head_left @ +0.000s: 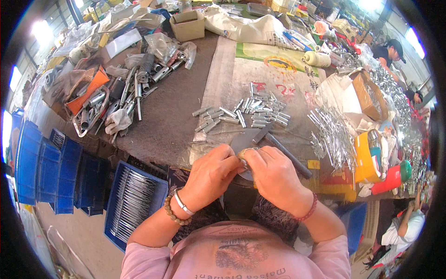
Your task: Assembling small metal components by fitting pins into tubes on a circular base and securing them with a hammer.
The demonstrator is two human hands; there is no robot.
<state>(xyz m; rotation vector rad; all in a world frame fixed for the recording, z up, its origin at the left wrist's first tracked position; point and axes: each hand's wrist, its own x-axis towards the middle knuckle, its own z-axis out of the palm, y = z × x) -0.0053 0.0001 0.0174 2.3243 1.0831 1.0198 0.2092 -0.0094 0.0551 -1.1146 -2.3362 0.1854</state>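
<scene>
My left hand (209,169) and my right hand (275,173) meet at the front edge of the table, fingertips pinched close together. Both are closed on something small that the fingers mostly hide; I cannot make out what it is. Just beyond them is a flat grey metal piece (241,140), partly covered by the hands. A hammer (289,156) lies beside my right hand, its dark handle slanting toward the near right. Farther off, a loose heap of short shiny metal tubes (265,109) rests on a printed woven sack (223,69).
Long thin metal rods (331,137) are piled at right, near a yellow container (366,160) and a red bottle (389,180). Tools and metal sleeves (134,83) clutter the left. Below stands a blue crate (111,200) of metal rods. Other people (394,51) are at the right.
</scene>
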